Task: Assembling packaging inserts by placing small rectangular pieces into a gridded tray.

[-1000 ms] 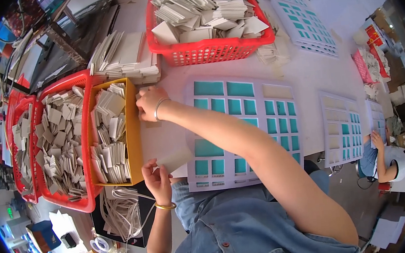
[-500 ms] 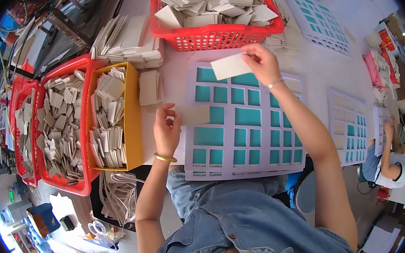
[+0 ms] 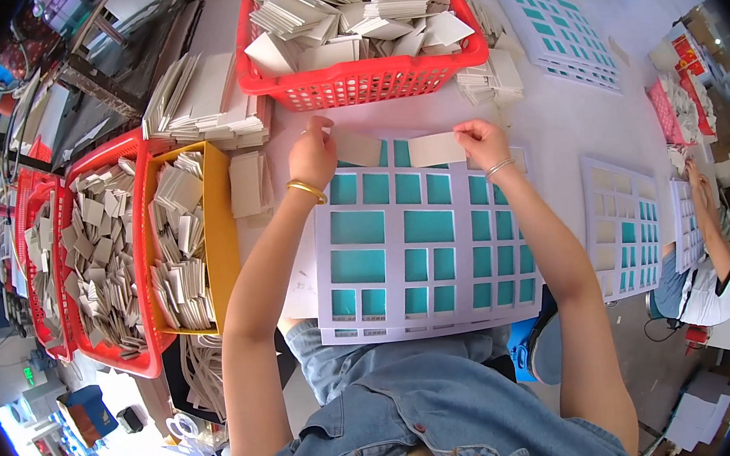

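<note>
In front of me lies a white grid frame (image 3: 390, 225) whose rectangular openings show teal. My left hand (image 3: 312, 156), closed, grips a greyish cardboard rectangle (image 3: 359, 148) over the frame's far left corner. Pinched by its right end in my right hand (image 3: 483, 144) is a paler cardboard rectangle (image 3: 437, 150). That piece lies level across the far row of openings and covers part of them. Whether either piece touches the frame is hard to tell. Another frame edge shows under the near side of the top one.
A red basket (image 3: 360, 83) heaped with cardboard pieces stands beyond the frame. To the left are a yellow box (image 3: 223, 233) and red baskets (image 3: 123, 357) of pieces, plus a card stack (image 3: 248, 185). More frames (image 3: 624, 221) lie at right, near another person (image 3: 711, 282).
My left hand has moved away from me with its cardboard piece, to the far left corner. My right hand has come slightly nearer, lowering its piece toward the far row.
</note>
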### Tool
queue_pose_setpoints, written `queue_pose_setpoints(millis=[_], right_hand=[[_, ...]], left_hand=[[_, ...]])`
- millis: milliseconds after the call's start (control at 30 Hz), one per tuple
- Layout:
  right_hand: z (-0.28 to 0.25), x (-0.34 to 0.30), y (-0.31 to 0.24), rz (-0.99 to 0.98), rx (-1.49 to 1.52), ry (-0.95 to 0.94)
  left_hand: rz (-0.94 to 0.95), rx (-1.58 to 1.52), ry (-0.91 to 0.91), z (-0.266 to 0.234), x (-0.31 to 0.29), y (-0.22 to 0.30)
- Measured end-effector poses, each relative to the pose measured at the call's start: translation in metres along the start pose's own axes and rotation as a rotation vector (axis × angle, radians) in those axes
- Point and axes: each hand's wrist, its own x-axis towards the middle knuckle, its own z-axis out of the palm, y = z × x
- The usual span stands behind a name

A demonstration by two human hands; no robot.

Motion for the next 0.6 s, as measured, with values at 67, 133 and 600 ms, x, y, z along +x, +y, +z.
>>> queue_pose_setpoints(millis=[67,133,600], right_hand=[[0.006,-0.004,-0.003,0.045,0.0,-0.001],[0.016,-0.008,-0.009,0.107,-0.002,0.012],[0.031,-0.016,-0.011,-0.224,-0.535,-0.003]], left_hand=[[-0.035,0.017,-0.02,0.005,0.002,-0.004],[-0.072,0.034,-0.043,0.007,0.004,-0.008],[0.062,0.229,-0.115,0.017,-0.013,0.01]])
